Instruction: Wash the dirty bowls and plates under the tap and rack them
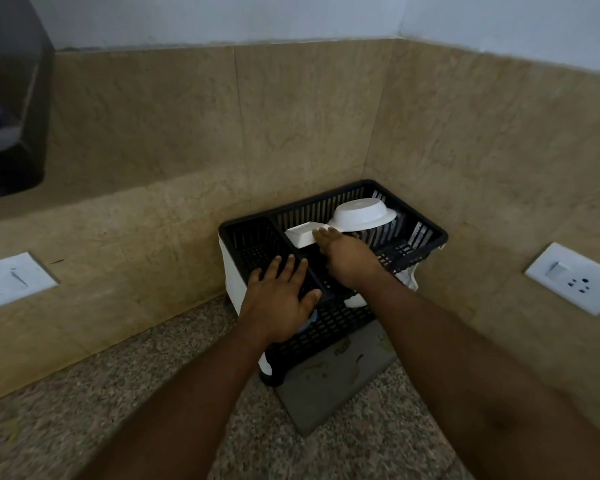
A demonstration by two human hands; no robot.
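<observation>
At frame centre, the left hand is resting flat, fingers straight, on the black rack. Just beyond, the right hand is grasping a white dish inside it, beside an upturned bowl.

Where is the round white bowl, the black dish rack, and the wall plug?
Round white bowl (361,213): head view, on its upturned outer side.
Black dish rack (326,195): head view, on its slatted back wall.
Wall plug socket (574,277): head view, on the white faceplate's middle.

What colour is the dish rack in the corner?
Black, seen clearly in the head view: the dish rack.
</observation>
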